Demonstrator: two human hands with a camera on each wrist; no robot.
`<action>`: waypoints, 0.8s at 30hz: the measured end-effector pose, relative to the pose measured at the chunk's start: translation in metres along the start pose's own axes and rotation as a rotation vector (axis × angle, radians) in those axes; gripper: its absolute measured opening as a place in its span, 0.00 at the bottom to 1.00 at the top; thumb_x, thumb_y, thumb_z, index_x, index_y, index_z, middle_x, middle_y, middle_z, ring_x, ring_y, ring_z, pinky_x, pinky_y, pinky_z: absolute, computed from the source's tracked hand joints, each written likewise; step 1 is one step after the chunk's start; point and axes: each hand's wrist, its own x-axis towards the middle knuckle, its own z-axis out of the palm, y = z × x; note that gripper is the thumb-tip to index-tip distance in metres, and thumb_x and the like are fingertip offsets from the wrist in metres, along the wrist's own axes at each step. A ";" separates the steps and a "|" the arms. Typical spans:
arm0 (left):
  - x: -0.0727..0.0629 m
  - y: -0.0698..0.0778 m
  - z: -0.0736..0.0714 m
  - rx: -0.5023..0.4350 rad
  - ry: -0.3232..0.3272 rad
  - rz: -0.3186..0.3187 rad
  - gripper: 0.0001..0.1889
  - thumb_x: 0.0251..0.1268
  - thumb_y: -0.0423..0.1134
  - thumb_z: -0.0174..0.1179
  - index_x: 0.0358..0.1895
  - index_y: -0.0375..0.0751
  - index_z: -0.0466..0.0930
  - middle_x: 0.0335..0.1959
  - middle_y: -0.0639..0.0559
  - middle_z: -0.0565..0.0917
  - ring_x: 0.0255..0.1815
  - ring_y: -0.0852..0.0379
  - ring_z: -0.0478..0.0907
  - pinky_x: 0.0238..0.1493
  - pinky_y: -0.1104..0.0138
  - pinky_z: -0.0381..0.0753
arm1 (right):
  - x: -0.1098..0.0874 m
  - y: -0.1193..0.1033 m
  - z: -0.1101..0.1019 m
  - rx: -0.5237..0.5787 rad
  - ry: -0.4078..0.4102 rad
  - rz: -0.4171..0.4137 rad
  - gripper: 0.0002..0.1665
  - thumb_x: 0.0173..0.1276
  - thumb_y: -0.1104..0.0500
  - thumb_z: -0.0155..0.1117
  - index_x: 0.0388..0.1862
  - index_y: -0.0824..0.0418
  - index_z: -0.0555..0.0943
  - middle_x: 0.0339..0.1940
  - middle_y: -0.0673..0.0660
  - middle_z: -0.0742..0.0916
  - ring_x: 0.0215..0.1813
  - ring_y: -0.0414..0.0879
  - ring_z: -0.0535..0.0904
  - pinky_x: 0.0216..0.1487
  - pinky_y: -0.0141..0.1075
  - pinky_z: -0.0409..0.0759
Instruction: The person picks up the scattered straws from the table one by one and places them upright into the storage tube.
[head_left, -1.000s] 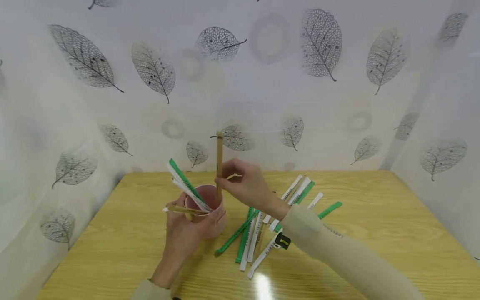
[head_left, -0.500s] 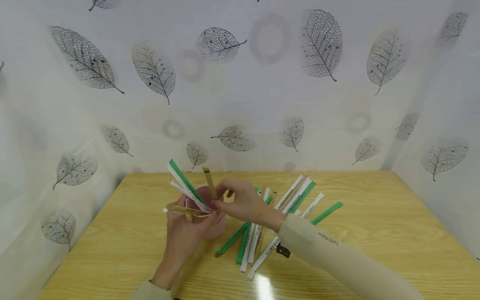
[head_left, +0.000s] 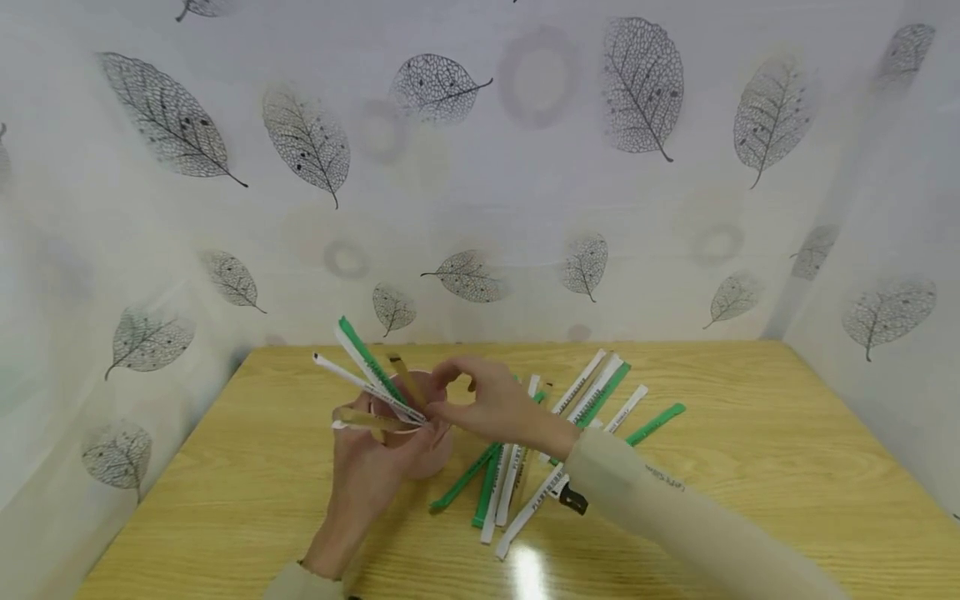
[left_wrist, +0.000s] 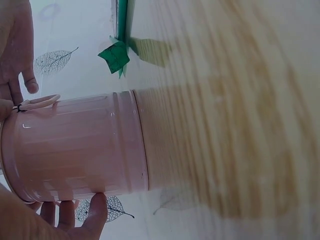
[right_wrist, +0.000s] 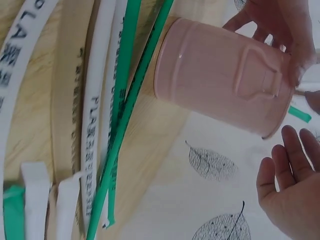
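Note:
My left hand (head_left: 367, 479) grips a small pink bucket (right_wrist: 215, 75) that stands upright on the table, thumb over its near rim. A loop handle shows on its side. Green, white and brown wrapped straws lean out of its mouth to the left. At the mouth, my right hand (head_left: 487, 408) has its thumb tip by the low visible end of a brown wrapped straw (head_left: 405, 379), which tilts left. In the right wrist view the right hand's fingers are fairly straight, with a gap between them and the thumb. The straws' lower ends are hidden inside the bucket.
Right of the bucket lies a loose pile of wrapped straws (head_left: 513, 471), green, white and brown, some crossing. A green straw (head_left: 656, 425) lies at the pile's right side. Behind the wooden table (head_left: 735, 500) hangs a white leaf-print cloth (head_left: 525, 183).
The brown straw has gone lower into the bucket and tipped left as my right hand came down. A white straw has swung further left. My left hand stays on the bucket.

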 end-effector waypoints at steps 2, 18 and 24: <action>0.000 0.001 0.000 0.017 0.019 -0.017 0.31 0.52 0.46 0.80 0.62 0.52 0.79 0.56 0.56 0.85 0.62 0.58 0.80 0.63 0.67 0.78 | -0.003 0.003 -0.007 -0.002 -0.001 0.034 0.20 0.65 0.55 0.75 0.54 0.58 0.83 0.48 0.52 0.89 0.51 0.45 0.83 0.47 0.35 0.77; 0.001 0.001 0.003 0.052 0.064 -0.106 0.38 0.45 0.48 0.84 0.63 0.51 0.78 0.57 0.57 0.84 0.62 0.59 0.79 0.65 0.60 0.77 | -0.073 0.052 -0.110 -0.310 -0.390 0.133 0.10 0.67 0.70 0.66 0.46 0.62 0.86 0.44 0.57 0.90 0.46 0.50 0.86 0.46 0.41 0.87; -0.001 0.000 0.002 0.050 0.071 -0.117 0.37 0.45 0.49 0.84 0.62 0.52 0.79 0.55 0.57 0.85 0.61 0.60 0.80 0.65 0.65 0.76 | -0.109 0.059 -0.131 -0.383 -0.573 0.229 0.15 0.60 0.75 0.67 0.40 0.59 0.88 0.40 0.51 0.90 0.44 0.45 0.86 0.47 0.38 0.86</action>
